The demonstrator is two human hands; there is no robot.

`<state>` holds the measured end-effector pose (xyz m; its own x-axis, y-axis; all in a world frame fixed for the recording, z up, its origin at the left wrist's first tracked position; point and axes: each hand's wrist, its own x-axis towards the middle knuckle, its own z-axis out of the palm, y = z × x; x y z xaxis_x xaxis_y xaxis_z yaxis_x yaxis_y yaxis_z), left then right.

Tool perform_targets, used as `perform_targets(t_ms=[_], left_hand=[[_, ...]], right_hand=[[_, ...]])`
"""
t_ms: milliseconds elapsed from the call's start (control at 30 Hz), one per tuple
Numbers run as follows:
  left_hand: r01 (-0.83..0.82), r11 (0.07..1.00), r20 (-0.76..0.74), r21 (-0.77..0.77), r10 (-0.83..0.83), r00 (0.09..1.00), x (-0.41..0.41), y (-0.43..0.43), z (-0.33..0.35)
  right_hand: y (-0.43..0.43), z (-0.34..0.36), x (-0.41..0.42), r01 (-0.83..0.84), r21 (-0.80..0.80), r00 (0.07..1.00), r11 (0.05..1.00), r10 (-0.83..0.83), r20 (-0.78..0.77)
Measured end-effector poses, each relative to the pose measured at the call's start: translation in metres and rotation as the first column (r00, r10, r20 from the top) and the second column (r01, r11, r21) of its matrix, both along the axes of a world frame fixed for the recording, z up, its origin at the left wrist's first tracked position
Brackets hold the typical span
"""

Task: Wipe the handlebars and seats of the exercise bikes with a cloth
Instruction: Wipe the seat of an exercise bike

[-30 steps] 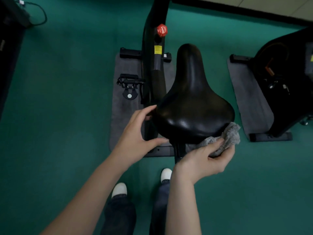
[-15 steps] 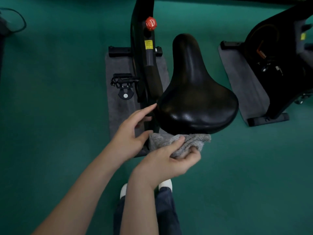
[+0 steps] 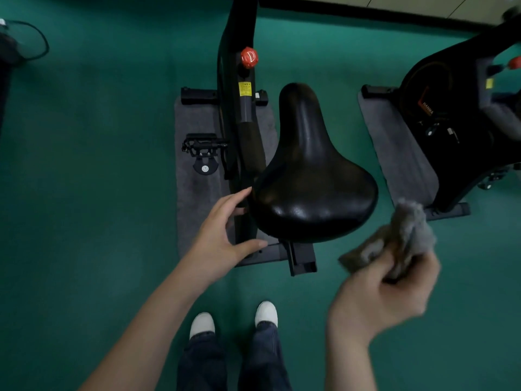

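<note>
Shoes: 2 white shoes (image 3: 202,324), toes pointing at the bike, dark jeans above them, on the green floor (image 3: 84,165).
Right hand: the right hand (image 3: 380,294), blurred, sits low on the right, fingers curled round a bunched grey cloth (image 3: 400,232).
Cloth: held in the air, well apart from the seat, to the right of its wide rear end and sticking up out of the fist.
Left hand: the left hand (image 3: 222,230) grips nothing; its fingers are straight and its thumb is spread wide. The index tip is at the seat's left rim and the thumb tip just under the rear rim. I cannot tell whether either one touches.
Seat: the glossy black seat (image 3: 310,179) has its wide end near the person and its narrow nose pointing away.
Mat: a grey mat (image 3: 191,193) lies under the bike frame.
Pedal: a black pedal (image 3: 204,145) sits left of the frame, over the mat.
Knob: a red knob (image 3: 249,57) sits on the frame, beyond the seat's nose.
Second bike: a black bike (image 3: 456,122) stands at far right.
</note>
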<state>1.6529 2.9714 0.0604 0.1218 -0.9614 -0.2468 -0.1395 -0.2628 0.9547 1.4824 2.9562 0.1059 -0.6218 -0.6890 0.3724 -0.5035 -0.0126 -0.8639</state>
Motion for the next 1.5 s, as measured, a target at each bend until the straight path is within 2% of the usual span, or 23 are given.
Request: perform_targets(t_ms=[33,167,267,333,467,567,667,733,800,933,1067,1167,1367,1500], left_hand=[[-0.007,1.000,-0.004,0.003,0.007,1.000,-0.001,0.000,0.000],[-0.015,1.000,-0.016,0.001,0.015,1.000,-0.004,0.000,0.001],[-0.040,0.999,-0.031,-0.006,0.040,0.999,-0.007,0.001,0.000],[-0.049,0.999,-0.043,-0.012,0.048,0.998,-0.009,0.002,0.000],[-0.085,0.996,-0.077,-0.032,0.082,0.994,-0.013,0.001,-0.004],[-0.120,0.991,-0.095,-0.055,0.115,0.989,-0.014,0.001,-0.013],[-0.160,0.983,-0.066,-0.085,0.155,0.986,-0.015,0.000,-0.022],[-0.182,0.979,-0.050,-0.093,0.178,0.983,-0.016,0.001,-0.026],[-0.191,0.979,-0.079,-0.069,0.185,0.980,-0.016,0.006,-0.026],[-0.125,0.992,-0.052,-0.006,0.125,0.991,-0.006,0.022,-0.013],[-0.077,0.995,0.058,0.061,0.074,0.996,0.005,0.035,0.011],[-0.040,0.997,0.168,0.065,0.028,0.985,0.007,0.040,0.032],[0.109,0.993,0.373,0.040,-0.116,0.921,-0.005,0.037,0.086],[0.291,0.951,0.542,0.102,-0.298,0.786,-0.026,0.040,0.107]], right_hand=[[-0.013,0.006,-0.005,-0.017,-0.042,0.996,0.999,0.013,-0.085],[-0.053,0.010,-0.010,-0.206,0.088,0.945,0.975,0.222,-0.241],[-0.053,0.002,-0.010,-0.318,0.169,0.869,0.933,0.358,-0.343],[-0.045,0.002,-0.005,-0.414,0.186,0.779,0.891,0.453,-0.434],[-0.028,0.005,0.008,-0.620,0.209,0.584,0.756,0.623,-0.521],[-0.020,0.007,0.020,-0.747,0.242,0.425,0.619,0.724,-0.543],[-0.014,0.007,0.028,-0.818,0.299,0.287,0.491,0.799,-0.528],[-0.011,0.008,0.030,-0.839,0.331,0.243,0.432,0.842,-0.482],[-0.009,0.012,0.029,-0.847,0.343,0.265,0.407,0.881,-0.392],[0.000,0.031,0.028,-0.838,0.289,0.436,0.463,0.886,-0.157],[0.009,0.053,0.018,-0.775,0.285,0.610,0.564,0.785,0.105],[0.019,0.070,0.005,-0.724,0.277,0.689,0.632,0.686,0.234],[0.042,0.101,-0.041,-0.619,0.327,0.783,0.714,0.529,0.328],[0.057,0.107,-0.083,-0.541,0.399,0.838,0.740,0.434,0.331]])
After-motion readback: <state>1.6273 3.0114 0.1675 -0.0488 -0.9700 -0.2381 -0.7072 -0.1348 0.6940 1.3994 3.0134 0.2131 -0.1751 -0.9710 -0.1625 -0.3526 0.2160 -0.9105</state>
